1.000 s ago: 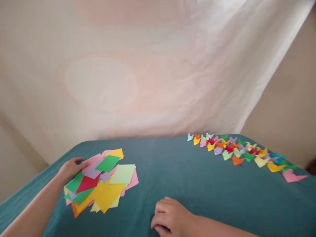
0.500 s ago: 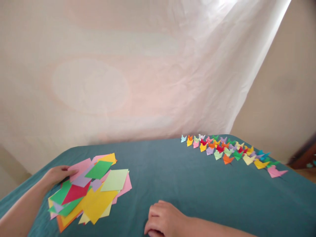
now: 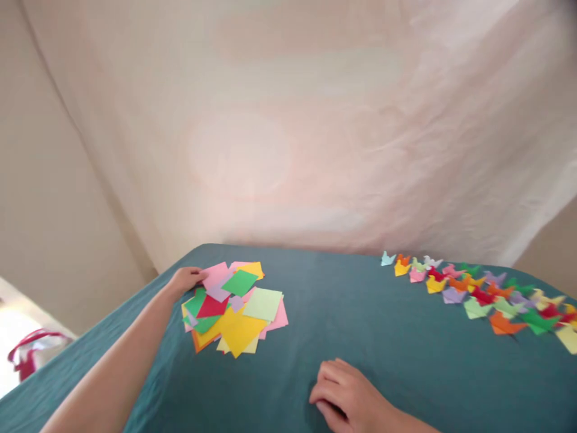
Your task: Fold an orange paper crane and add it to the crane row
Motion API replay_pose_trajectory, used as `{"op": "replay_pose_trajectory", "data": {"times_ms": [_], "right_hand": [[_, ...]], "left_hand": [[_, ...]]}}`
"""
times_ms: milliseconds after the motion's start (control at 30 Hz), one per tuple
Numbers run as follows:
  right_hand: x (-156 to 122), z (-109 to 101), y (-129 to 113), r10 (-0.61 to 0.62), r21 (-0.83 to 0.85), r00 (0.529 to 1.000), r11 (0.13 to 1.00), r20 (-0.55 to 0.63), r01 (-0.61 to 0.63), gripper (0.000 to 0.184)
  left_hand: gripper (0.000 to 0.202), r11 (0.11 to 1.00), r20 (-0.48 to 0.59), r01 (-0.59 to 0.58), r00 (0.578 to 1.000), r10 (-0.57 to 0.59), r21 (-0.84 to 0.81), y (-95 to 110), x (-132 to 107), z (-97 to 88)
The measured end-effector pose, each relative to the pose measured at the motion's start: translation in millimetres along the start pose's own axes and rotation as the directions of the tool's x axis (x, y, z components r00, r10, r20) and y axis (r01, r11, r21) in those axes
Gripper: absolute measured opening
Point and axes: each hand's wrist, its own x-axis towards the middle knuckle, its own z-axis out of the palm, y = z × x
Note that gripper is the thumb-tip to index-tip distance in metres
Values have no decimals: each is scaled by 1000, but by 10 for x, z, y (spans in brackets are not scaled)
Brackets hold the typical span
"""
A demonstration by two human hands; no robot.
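Observation:
Out at the far left of the pile of coloured paper squares point(image 3: 243, 328), my left hand point(image 3: 186, 281) pinches the edge of a pink paper sheet point(image 3: 215, 275). That sheet lies flat, touching a purple one beside it. Green, red, yellow, orange and pale green squares overlap in the pile. My right hand point(image 3: 345, 391) rests on the cloth near the front, fingers loosely curled, and I see nothing in it.
Several small folded paper birds point(image 3: 478, 308) stand in rows at the right of the table with its dark teal cloth point(image 3: 333, 313). A pale hanging sheet point(image 3: 315, 150) backs the table. A red and white item point(image 3: 38, 352) sits beyond the left edge.
The view has turned left, so the pile and birds appear farther right. My left hand stays at the pink sheet, and my right hand remains curled on the cloth.

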Motion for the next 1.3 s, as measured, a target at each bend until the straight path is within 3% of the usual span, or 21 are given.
{"op": "replay_pose_trajectory", "data": {"times_ms": [300,500,733,1033,1300], "right_hand": [[1,-75,-60,18,12,998,1000,68,-19,18],[3,-104,-89,10,10,998,1000,66,-11,19],[8,-95,-85,16,11,996,1000,90,-17,19],[30,-156,-133,46,44,996,998,71,-49,18],[30,-133,-94,54,-2,998,999,40,-54,15]], "left_hand": [[42,1000,118,-25,993,24,9,49,-280,-52],[38,988,161,41,985,-65,149,10,-408,-152],[44,967,136,96,982,-131,237,-14,-425,-142],[47,972,135,49,987,-82,230,-94,-491,-205],[50,953,200,-35,980,-27,300,-159,-268,-186]]}}
